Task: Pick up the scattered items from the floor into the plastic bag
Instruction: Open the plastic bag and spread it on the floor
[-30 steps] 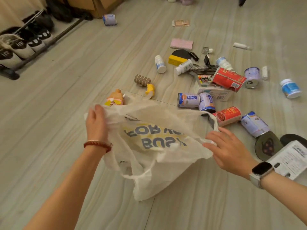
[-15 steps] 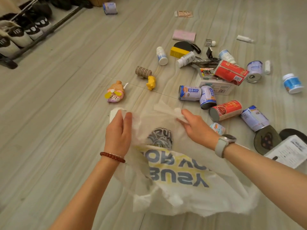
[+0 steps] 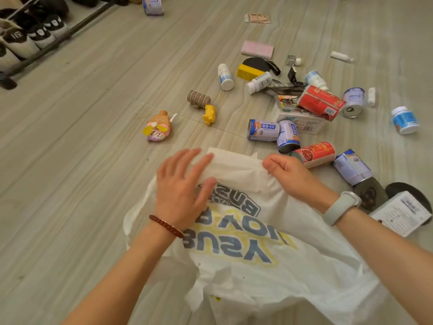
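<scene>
A white plastic bag (image 3: 257, 266) with blue and yellow lettering lies crumpled on the floor in front of me. My left hand (image 3: 182, 186) rests flat on its upper left part, fingers spread. My right hand (image 3: 290, 174) is closed in a fist, pinching the bag's top edge. Just beyond that fist lie a red can (image 3: 315, 154) and two blue cans (image 3: 263, 130) (image 3: 288, 136). More cans, white bottles and boxes are scattered further right and back. A pink and yellow toy (image 3: 157, 129) and a small yellow figure (image 3: 209, 114) lie to the left of the cans.
A shoe rack (image 3: 44, 50) with several shoes runs along the far left. A white box (image 3: 401, 213) and dark round discs (image 3: 370, 194) sit by my right wrist. A pink notebook (image 3: 257, 49) and one more can (image 3: 152, 6) lie further back.
The bag came down from the air onto the floor and nearer to me. My left hand flattened on it, and my right hand closed into a fist on its top edge.
</scene>
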Action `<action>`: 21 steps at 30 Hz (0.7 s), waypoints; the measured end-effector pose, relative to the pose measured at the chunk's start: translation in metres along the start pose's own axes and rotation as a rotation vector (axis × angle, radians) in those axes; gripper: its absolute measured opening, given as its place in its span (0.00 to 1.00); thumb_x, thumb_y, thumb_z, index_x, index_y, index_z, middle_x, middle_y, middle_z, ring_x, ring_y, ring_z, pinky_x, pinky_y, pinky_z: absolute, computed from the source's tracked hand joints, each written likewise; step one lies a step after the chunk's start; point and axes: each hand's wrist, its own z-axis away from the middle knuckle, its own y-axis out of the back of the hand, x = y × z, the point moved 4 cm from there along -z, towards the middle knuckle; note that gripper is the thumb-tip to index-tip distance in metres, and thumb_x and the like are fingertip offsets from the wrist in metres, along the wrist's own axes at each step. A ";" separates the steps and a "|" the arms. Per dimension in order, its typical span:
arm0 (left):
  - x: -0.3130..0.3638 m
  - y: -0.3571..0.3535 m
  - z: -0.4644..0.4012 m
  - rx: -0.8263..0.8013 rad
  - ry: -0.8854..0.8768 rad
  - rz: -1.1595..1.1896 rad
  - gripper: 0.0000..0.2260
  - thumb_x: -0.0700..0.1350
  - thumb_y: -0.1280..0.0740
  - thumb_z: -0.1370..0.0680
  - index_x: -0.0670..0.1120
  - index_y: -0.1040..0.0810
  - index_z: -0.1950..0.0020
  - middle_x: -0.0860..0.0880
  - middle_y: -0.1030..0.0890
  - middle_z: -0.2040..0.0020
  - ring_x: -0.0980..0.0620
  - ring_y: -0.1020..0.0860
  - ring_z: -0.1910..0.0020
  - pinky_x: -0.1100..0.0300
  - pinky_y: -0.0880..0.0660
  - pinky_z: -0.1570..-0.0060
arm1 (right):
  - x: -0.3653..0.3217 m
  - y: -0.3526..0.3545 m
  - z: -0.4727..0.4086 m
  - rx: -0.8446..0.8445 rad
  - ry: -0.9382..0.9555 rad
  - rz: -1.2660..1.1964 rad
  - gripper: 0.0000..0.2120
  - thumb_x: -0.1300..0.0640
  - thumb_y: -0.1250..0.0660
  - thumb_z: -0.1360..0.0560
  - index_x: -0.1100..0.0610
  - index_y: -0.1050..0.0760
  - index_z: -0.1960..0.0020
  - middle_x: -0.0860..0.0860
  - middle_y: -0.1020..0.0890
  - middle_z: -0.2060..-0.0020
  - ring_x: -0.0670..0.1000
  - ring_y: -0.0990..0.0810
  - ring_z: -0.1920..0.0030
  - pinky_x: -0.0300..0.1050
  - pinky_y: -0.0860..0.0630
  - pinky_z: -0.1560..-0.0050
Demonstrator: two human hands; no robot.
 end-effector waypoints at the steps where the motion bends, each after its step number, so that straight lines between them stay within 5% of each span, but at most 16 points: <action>1: 0.008 -0.005 0.000 -0.126 -0.058 -0.040 0.24 0.63 0.53 0.24 0.54 0.34 0.33 0.47 0.24 0.38 0.48 0.33 0.34 0.49 0.41 0.34 | -0.003 -0.002 0.000 0.013 0.033 0.013 0.11 0.60 0.42 0.21 0.59 0.29 0.62 0.46 0.30 0.70 0.34 0.30 0.70 0.29 0.34 0.64; 3: 0.013 -0.020 -0.002 -0.436 -0.024 -0.057 0.28 0.65 0.54 0.25 0.55 0.39 0.29 0.49 0.21 0.44 0.48 0.28 0.38 0.54 0.38 0.37 | -0.008 -0.006 0.000 0.011 0.078 0.074 0.09 0.60 0.40 0.22 0.59 0.26 0.59 0.45 0.28 0.70 0.36 0.28 0.68 0.30 0.33 0.62; 5: 0.007 -0.031 0.000 -0.560 0.082 0.043 0.22 0.61 0.49 0.23 0.55 0.31 0.34 0.49 0.18 0.53 0.47 0.22 0.48 0.57 0.31 0.53 | -0.011 -0.007 0.002 0.067 0.148 0.298 0.08 0.56 0.38 0.23 0.59 0.23 0.54 0.49 0.22 0.65 0.42 0.24 0.62 0.39 0.28 0.56; 7: 0.003 -0.030 -0.004 -0.477 0.144 0.090 0.18 0.57 0.48 0.22 0.49 0.23 0.52 0.46 0.18 0.59 0.44 0.21 0.56 0.56 0.32 0.62 | -0.021 -0.002 0.010 0.209 0.308 0.523 0.13 0.50 0.39 0.24 0.58 0.24 0.46 0.53 0.20 0.53 0.53 0.22 0.51 0.48 0.27 0.49; 10: -0.006 -0.027 -0.010 -0.381 0.333 0.214 0.18 0.54 0.48 0.20 0.47 0.28 0.64 0.44 0.21 0.63 0.41 0.23 0.58 0.55 0.32 0.62 | -0.045 -0.011 0.029 0.220 0.640 0.581 0.21 0.45 0.43 0.24 0.58 0.26 0.40 0.56 0.21 0.48 0.56 0.24 0.45 0.52 0.29 0.44; 13: -0.018 -0.027 -0.024 -0.302 0.602 0.420 0.18 0.50 0.46 0.20 0.40 0.22 0.53 0.40 0.20 0.55 0.42 0.23 0.51 0.58 0.33 0.56 | -0.050 -0.045 0.046 -0.024 0.790 0.660 0.24 0.41 0.43 0.25 0.55 0.29 0.37 0.51 0.18 0.47 0.51 0.24 0.44 0.47 0.32 0.42; 16: -0.038 -0.025 -0.031 -0.211 0.891 0.545 0.19 0.49 0.46 0.20 0.36 0.23 0.44 0.39 0.22 0.45 0.44 0.25 0.47 0.60 0.35 0.51 | -0.020 -0.067 0.056 -0.205 0.843 0.867 0.20 0.51 0.41 0.26 0.52 0.32 0.35 0.46 0.18 0.59 0.49 0.21 0.56 0.44 0.28 0.50; 18: -0.053 -0.020 -0.032 -0.138 1.030 0.536 0.20 0.49 0.47 0.19 0.35 0.25 0.42 0.38 0.23 0.43 0.41 0.26 0.43 0.59 0.34 0.50 | 0.002 -0.065 0.059 -0.208 0.844 0.934 0.22 0.62 0.36 0.32 0.50 0.28 0.39 0.45 0.20 0.64 0.50 0.22 0.61 0.44 0.28 0.51; 21: -0.077 -0.013 -0.023 -0.037 1.176 0.504 0.20 0.48 0.47 0.19 0.34 0.26 0.42 0.37 0.24 0.43 0.40 0.26 0.41 0.55 0.32 0.46 | 0.029 -0.048 0.052 -0.127 0.774 0.955 0.19 0.66 0.41 0.34 0.50 0.23 0.49 0.48 0.19 0.65 0.52 0.18 0.57 0.50 0.34 0.39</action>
